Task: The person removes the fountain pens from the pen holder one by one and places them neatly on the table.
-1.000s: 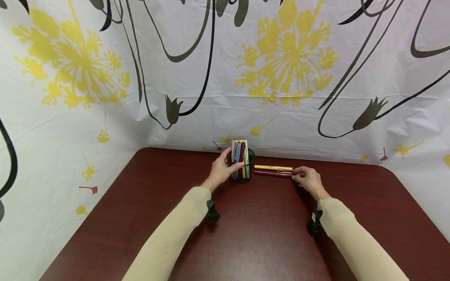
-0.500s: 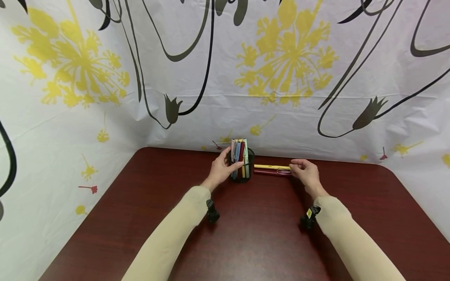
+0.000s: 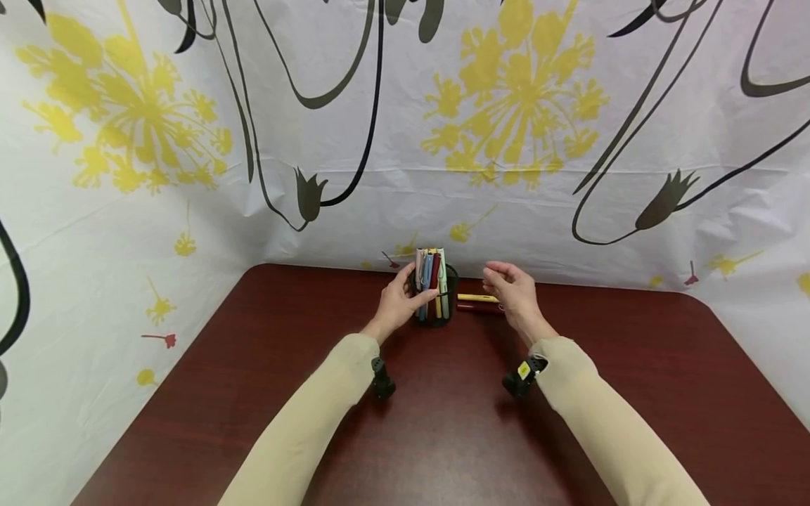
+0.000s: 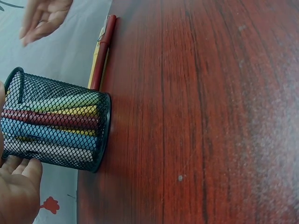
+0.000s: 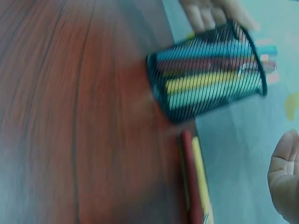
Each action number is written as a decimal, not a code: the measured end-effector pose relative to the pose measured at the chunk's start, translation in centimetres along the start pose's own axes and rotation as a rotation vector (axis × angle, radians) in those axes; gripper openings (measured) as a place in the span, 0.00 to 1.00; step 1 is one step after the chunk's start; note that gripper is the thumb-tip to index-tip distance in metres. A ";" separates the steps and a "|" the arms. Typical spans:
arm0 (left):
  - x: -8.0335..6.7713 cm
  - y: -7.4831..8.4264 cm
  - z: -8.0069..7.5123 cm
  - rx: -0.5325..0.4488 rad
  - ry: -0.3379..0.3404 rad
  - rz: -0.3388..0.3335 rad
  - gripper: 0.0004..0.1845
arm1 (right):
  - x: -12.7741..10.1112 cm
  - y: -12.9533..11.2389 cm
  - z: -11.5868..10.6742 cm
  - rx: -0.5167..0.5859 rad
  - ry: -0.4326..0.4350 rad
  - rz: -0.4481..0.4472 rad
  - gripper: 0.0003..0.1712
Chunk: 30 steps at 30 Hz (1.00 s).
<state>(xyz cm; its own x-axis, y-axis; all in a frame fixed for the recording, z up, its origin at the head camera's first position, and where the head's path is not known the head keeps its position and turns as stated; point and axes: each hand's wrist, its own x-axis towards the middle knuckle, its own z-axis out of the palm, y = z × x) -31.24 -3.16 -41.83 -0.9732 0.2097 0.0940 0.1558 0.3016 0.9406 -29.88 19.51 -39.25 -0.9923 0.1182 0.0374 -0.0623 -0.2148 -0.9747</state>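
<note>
A black mesh pen cup (image 3: pixel 435 313) (image 4: pixel 60 126) (image 5: pixel 205 74) stands near the table's far edge, holding several coloured pens. My left hand (image 3: pixel 397 301) (image 4: pixel 16 193) grips its left side, thumb in front and fingers (image 5: pixel 212 11) behind. Just right of the cup, a yellow pen (image 3: pixel 476 298) (image 5: pixel 202 182) and a dark red pen (image 3: pixel 477 307) (image 4: pixel 103 51) (image 5: pixel 188 177) lie side by side on the table. My right hand (image 3: pixel 509 287) (image 4: pixel 44 16) (image 5: pixel 285 177) hovers above them, fingers relaxed and loosely bent, holding nothing.
The dark red wooden table (image 3: pixel 443 422) ends at a white cloth backdrop (image 3: pixel 405 140) with yellow flowers, right behind the cup and along the left side. Small black wrist cameras (image 3: pixel 382 379) hang under both sleeves.
My right hand has lifted off the right end of the two pens and moved left and up towards the cup, empty. The pens, cup and left hand stayed in place.
</note>
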 end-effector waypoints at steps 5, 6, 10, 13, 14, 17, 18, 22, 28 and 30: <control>0.1 0.0 -0.1 0.000 -0.004 -0.005 0.43 | 0.3 -0.4 2.2 -0.008 -0.037 -0.023 0.15; 0.2 0.0 0.0 0.000 -0.004 -0.005 0.43 | 0.3 -0.4 2.6 -0.007 -0.043 -0.031 0.14; 0.3 -0.1 0.0 -0.003 -0.002 0.004 0.43 | 0.5 -0.4 4.0 -0.043 -0.081 -0.070 0.18; 0.3 0.0 0.0 0.002 0.000 0.006 0.44 | 0.6 -0.4 4.9 -0.083 -0.095 -0.088 0.23; 0.3 0.0 0.0 0.001 -0.001 0.005 0.43 | 0.6 -0.4 5.2 -0.100 -0.097 -0.088 0.23; 0.3 0.0 0.0 0.000 -0.002 0.005 0.43 | 0.7 -0.5 6.1 -0.155 -0.092 -0.083 0.21; 0.3 0.0 0.0 -0.001 -0.003 0.003 0.43 | 0.7 -0.5 6.4 -0.175 -0.087 -0.081 0.21; 0.2 0.1 -0.1 -0.004 -0.003 0.005 0.43 | 0.7 -0.4 7.3 -0.254 -0.076 -0.100 0.18; 0.2 0.0 0.0 -0.019 -0.008 0.022 0.43 | 0.7 0.1 7.9 -0.358 -0.059 -0.141 0.17; 0.2 0.0 0.0 -0.025 -0.012 0.026 0.43 | 0.6 0.1 8.1 -0.381 -0.046 -0.150 0.16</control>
<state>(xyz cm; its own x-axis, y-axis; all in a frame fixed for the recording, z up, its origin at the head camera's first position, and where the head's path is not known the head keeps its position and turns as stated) -31.45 -3.14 -41.85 -0.9668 0.2286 0.1144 0.1764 0.2727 0.9458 -31.36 11.72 -37.52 -0.9794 0.0760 0.1868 -0.1711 0.1774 -0.9692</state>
